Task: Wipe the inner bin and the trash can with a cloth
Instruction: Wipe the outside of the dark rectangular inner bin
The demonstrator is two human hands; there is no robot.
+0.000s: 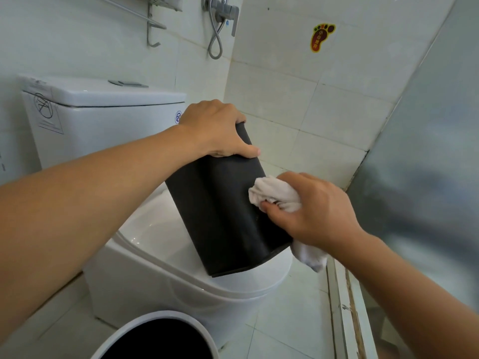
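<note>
Step in hand: wiping the outer wall of the inner bin (223,203). The black bin is sitting upside down and tilted on the closed toilet lid (160,244), its rim end resting on the lid near the lid's front edge, its base end raised toward the far wall.

Left hand (217,130) is gripping the raised base end, fingers curled over the far edge, thumb lying on the near wall. Right hand (308,211) is holding a bunched white cloth (274,194), fingers curled round it, and pressing it against the bin's right side; a tail of cloth is hanging below the wrist.

The white trash can (124,332) is standing on the floor at the near edge of the view, open mouth up, well apart from the bin.

Notes for doing this well:
- Left hand should be bracing firmly, since the lid looks smooth and the tilted bin could slide.
- Long strokes from base to rim, rotating the bin between passes so no strip is missed.
- The bunched cloth is giving little contact; flattening it would probably cover more.
- The inside is not visible from here; cannot tell whether it is clean.
</note>
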